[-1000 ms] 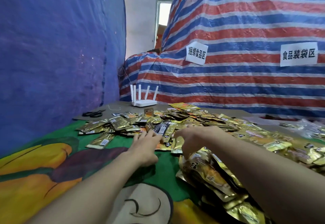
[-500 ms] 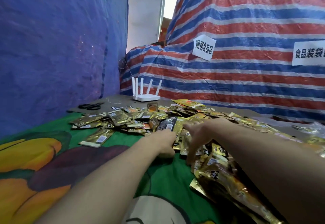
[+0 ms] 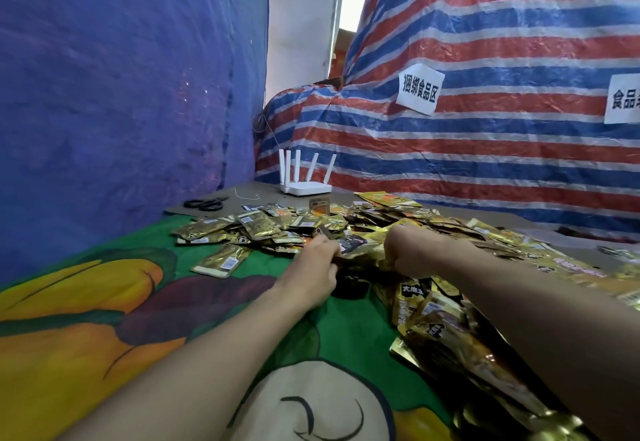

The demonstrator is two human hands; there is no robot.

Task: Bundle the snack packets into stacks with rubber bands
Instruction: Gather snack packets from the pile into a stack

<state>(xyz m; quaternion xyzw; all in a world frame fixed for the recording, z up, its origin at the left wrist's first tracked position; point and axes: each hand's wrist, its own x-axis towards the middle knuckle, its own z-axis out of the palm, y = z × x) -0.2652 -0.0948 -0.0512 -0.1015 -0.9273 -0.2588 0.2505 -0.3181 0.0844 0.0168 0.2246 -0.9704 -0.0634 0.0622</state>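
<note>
A wide heap of gold foil snack packets (image 3: 377, 222) covers the far and right side of the table. My left hand (image 3: 317, 267) reaches into the heap's near edge and pinches a dark packet (image 3: 349, 244) with curled fingers. Just to its right, my right hand (image 3: 407, 250) is curled down onto gold packets and grips them. One gold packet (image 3: 221, 260) lies alone to the left of the heap. More packets (image 3: 446, 322) are piled under my right forearm. I see no rubber band in either hand.
The table wears a green, yellow and purple cartoon cloth (image 3: 104, 302). Black scissors (image 3: 204, 203) and a white router (image 3: 306, 187) sit at the far edge. A blue sheet hangs at left; a striped tarp with two paper signs rises behind.
Both hands have pushed further into the heap and their fingers have curled: the left went from flat on the cloth to pinching a dark packet, the right closed on gold ones. The view came closer.
</note>
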